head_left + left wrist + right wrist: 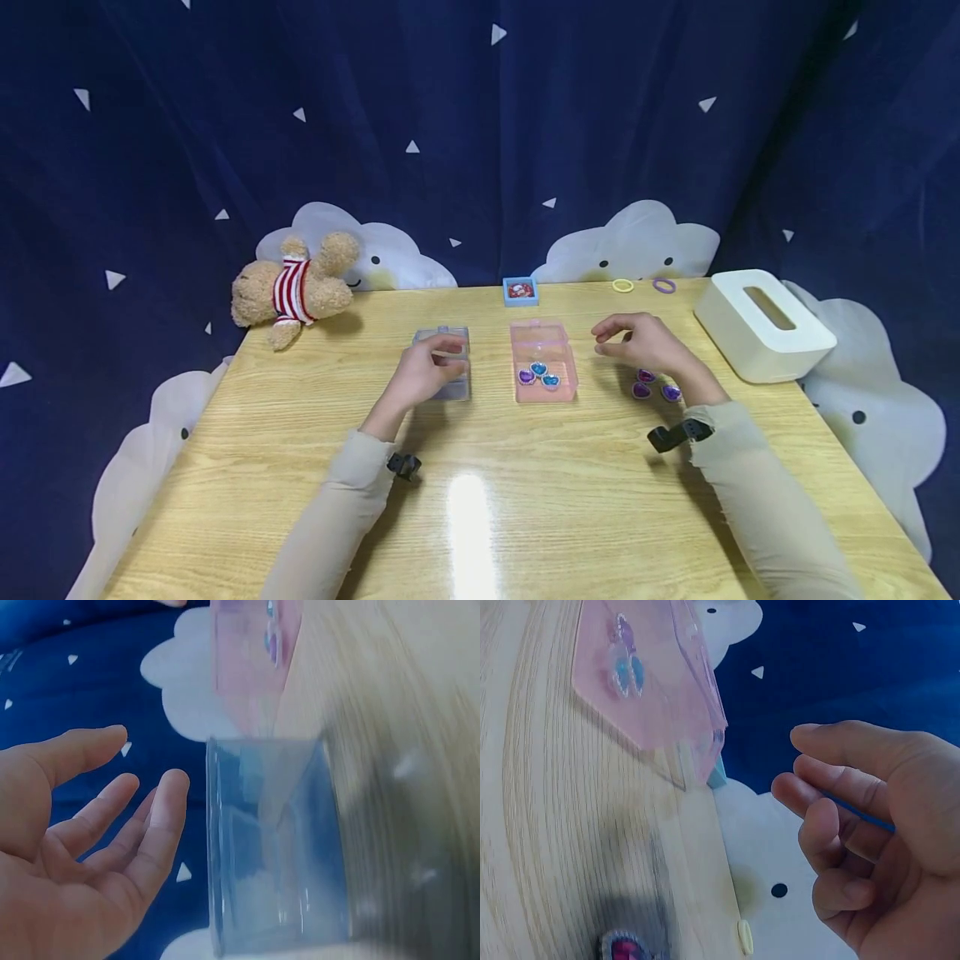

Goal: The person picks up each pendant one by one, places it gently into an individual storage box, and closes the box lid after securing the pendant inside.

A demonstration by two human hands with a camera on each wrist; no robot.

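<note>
Sleeved forearms [761, 492] lie nearest my viewpoint. Left hand [422, 375] above the bluish box [457, 388] and right hand [647, 342] near loose gems [641, 390] are empty, fingers parted. Between them I view the open pink box [543, 396], long axis pointing away, right hand slightly nearer.

pink box [545, 395], bluish box [277, 847], purple and blue gems [539, 369], navy curtain [420, 75] with white triangles [498, 34]

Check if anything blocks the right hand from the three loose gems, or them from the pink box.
Nothing visible stands between the right hand and the loose gems. From them to the pink box: bare tabletop, then the box's own wall.
</note>
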